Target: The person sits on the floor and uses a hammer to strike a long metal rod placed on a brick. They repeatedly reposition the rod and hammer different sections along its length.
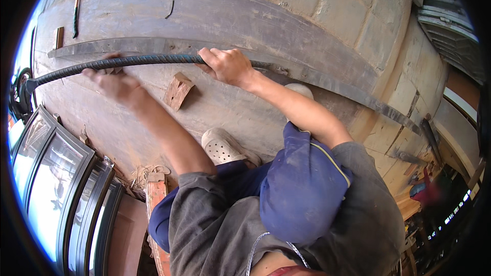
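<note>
The work is looking well under way, with the bar already in hand: it is reaching across the upper left and middle of the view, above the ground, its widened dark head lying at the far left and its other end passing beyond the right hand. Taking up the bar is therefore seeming done, while handling it is seeming to be the step in hand. Nothing is showing as plainly finished, and how much is remaining cannot be told; the bar's far right end is overlapping the long flat strip in the view, but whether the two are touching is staying unclear. The lens is bending straight edges, so the bar's curve is proving nothing about its true shape. The right hand is closing firmly around the bar, knuckles up, its forearm slanting out from the right shoulder with the elbow nearly straight. The left hand is showing blurred farther left along the bar, mostly on its near side, with a bit of finger appearing beyond; whether it is gripping or only touching, and how far it is opening, cannot be told. The left forearm is angling outward over the ground, passing beside a block.
</note>
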Demonstrator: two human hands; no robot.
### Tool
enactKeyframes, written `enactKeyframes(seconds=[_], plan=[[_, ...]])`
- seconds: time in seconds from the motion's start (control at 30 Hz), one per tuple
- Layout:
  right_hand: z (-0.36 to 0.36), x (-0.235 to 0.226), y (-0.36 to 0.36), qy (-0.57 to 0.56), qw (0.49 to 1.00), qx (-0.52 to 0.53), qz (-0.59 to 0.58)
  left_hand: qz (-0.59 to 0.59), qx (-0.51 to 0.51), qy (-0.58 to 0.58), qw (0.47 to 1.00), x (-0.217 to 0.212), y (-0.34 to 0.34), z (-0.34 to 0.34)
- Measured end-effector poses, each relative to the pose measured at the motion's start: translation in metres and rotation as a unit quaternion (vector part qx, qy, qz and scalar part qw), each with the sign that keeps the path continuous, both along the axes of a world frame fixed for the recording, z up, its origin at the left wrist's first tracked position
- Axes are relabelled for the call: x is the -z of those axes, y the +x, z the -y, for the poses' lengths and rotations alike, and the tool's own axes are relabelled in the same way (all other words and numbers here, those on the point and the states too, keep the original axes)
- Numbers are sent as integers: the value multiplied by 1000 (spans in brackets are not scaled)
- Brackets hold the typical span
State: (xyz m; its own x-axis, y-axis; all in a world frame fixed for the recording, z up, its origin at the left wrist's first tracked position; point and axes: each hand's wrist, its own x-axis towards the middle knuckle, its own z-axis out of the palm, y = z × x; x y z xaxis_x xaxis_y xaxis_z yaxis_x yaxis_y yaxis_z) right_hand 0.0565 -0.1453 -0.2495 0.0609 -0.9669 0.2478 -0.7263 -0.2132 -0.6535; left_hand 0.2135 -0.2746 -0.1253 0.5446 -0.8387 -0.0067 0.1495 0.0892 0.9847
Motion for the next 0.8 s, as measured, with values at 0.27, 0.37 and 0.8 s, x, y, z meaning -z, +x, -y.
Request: enactKeyframes(seconds=[0.27,0.37,0.8], plan=[[0,-8,4,-10,1000,0,4,776,200,-277,530,-90,115,131],[-5,0,6,-35,999,11,-24,863,304,-103,389,-68,110,107],[28,-33,7,215,971,-59,80,815,412,17,408,-65,106,126]])
